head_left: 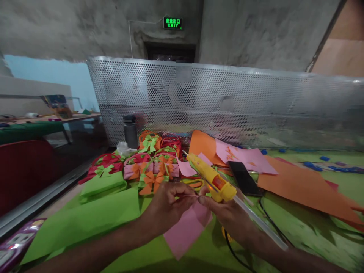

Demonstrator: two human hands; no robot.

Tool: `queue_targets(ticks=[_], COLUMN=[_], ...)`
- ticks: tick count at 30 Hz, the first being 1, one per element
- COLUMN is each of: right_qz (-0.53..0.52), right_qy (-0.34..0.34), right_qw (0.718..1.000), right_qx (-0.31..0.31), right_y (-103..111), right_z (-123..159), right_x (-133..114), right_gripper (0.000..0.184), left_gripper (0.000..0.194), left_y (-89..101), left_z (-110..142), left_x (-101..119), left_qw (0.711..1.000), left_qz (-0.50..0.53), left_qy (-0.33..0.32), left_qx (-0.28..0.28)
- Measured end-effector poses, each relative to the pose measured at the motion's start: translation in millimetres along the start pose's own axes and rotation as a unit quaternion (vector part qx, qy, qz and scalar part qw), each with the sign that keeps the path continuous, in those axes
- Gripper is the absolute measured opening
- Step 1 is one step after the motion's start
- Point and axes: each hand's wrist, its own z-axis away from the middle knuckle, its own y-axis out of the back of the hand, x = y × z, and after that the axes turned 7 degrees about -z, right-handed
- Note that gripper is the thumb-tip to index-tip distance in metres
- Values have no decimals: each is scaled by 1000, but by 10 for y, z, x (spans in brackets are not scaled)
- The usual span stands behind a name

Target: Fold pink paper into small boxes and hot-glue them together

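A piece of pink felt (187, 231) hangs between my hands, its lower corner pointing toward me. My left hand (167, 206) is closed, pinching the felt's upper edge between thumb and fingers. My right hand (227, 214) is closed around a yellow hot glue gun (209, 172), and its thumb tip meets the felt beside my left fingertips. A lit orange spot shows on the gun, whose nozzle points up and left. From the gun's rear sticks a long translucent glue stick (260, 223). The handle is mostly hidden by my right hand.
Several small felt bags with bows (152, 182) stand behind my hands. Green felt (93, 216) lies at left, orange felt (307, 189) at right. A black phone (244, 178), dark bottle (130, 132), purple power strip (19, 242) and black cord (274, 220) are around. Perforated metal screen (256, 102) behind.
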Motion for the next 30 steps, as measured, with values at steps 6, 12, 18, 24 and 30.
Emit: queue_targets(ticks=[6, 12, 18, 24, 30], right_qz=[-34, -16, -2, -18, -1], right_qy=[-21, -46, -33, -21, -3], right_qw=[999, 999, 999, 999, 999], right_qx=[-9, -7, -16, -22, -41], right_y=[8, 19, 5, -2, 26], right_z=[44, 18, -6, -4, 16], right_x=[153, 146, 31, -17, 41], right_gripper=[9, 7, 7, 10, 7], left_gripper=[19, 23, 25, 25, 26], left_y=[-27, -31, -23, -56, -64], left_z=[6, 0, -11, 14, 21], left_x=[-21, -55, -20, -62, -52], left_qw=[999, 999, 999, 997, 996], left_qz=[12, 2, -40, -71, -85], left_qy=[-39, -33, -21, -17, -14], left_qx=[0, -4, -21, -19, -19])
